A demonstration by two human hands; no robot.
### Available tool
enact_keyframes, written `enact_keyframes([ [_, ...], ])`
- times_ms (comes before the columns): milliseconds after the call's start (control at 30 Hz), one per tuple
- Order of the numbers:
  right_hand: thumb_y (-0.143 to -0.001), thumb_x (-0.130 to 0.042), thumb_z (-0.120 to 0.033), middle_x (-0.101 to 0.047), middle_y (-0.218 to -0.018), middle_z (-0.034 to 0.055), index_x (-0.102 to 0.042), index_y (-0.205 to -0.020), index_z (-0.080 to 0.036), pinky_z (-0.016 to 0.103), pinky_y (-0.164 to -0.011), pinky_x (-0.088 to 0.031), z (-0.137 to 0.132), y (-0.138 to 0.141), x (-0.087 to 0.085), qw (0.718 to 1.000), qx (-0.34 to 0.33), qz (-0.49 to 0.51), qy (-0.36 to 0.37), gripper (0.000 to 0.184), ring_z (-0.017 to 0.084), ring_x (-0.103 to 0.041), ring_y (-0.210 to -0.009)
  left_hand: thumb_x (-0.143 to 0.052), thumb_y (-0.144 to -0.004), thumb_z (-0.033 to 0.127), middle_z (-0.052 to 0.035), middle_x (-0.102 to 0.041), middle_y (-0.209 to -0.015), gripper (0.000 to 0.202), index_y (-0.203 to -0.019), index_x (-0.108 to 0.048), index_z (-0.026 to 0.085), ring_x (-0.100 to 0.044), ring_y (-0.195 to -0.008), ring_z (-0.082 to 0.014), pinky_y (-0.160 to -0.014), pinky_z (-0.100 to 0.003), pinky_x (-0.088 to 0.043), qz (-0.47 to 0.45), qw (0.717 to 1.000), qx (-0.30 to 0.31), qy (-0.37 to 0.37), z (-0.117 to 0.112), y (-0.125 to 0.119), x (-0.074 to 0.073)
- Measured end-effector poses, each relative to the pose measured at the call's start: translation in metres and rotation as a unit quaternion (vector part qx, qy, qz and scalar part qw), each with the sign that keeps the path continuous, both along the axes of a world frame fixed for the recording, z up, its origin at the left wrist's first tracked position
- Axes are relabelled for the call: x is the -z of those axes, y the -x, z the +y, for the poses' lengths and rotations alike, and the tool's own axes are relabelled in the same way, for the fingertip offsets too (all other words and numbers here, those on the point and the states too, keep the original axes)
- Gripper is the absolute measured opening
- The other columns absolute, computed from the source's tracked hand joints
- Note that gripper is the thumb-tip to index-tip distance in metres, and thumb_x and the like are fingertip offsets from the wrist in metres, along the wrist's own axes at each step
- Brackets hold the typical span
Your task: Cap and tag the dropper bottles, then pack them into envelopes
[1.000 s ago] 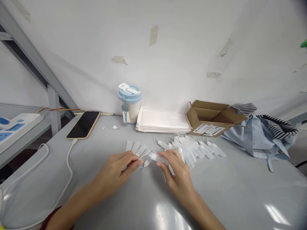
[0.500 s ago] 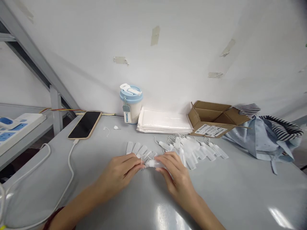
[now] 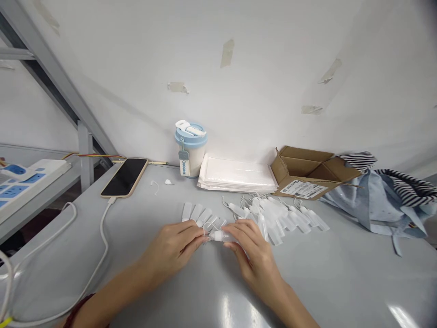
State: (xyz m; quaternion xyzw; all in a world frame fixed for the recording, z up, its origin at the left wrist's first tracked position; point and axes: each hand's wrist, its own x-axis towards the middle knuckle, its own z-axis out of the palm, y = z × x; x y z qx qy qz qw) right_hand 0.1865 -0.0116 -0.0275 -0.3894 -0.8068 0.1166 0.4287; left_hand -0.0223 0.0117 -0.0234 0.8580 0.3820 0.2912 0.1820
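My right hand (image 3: 251, 248) is closed round a small clear plastic bottle (image 3: 220, 236), held lying sideways just above the grey table (image 3: 341, 273). My left hand (image 3: 174, 248) pinches at the bottle's white nozzle end; what its fingertips hold is too small to name. Behind my hands lies a short row of clear caps (image 3: 201, 215). To the right is a pile of similar small bottles (image 3: 276, 214) with white tips.
A phone (image 3: 124, 176) on a white cable (image 3: 102, 241) lies at the back left. Against the wall stand a blue-lidded cup (image 3: 190, 148), a stack of white bags (image 3: 237, 175) and an open cardboard box (image 3: 312, 171). Blue and striped cloth (image 3: 385, 196) lies at the right.
Both hands have stayed together on the small bottle, shifting slightly down and toward me. The view has drifted a little to the left.
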Motion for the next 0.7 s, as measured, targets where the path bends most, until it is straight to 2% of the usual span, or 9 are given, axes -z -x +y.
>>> enact_keyframes([
  [700, -0.088, -0.047, -0.003, -0.067, -0.095, 0.008, -0.056, -0.116, -0.022, 0.039, -0.069, -0.049, 0.0004, -0.001, 0.0017, 0.999, 0.014, -0.029, -0.019, 0.034, 0.023, -0.054, -0.086, -0.044, -0.094, 0.015, -0.0003, -0.06, -0.068, 0.024, -0.079, -0.062, 0.016, -0.053, -0.059, -0.0115, -0.056, -0.023, -0.042, 0.026, 1.0, 0.001, -0.018, -0.0007, 0.0001, 0.0035],
])
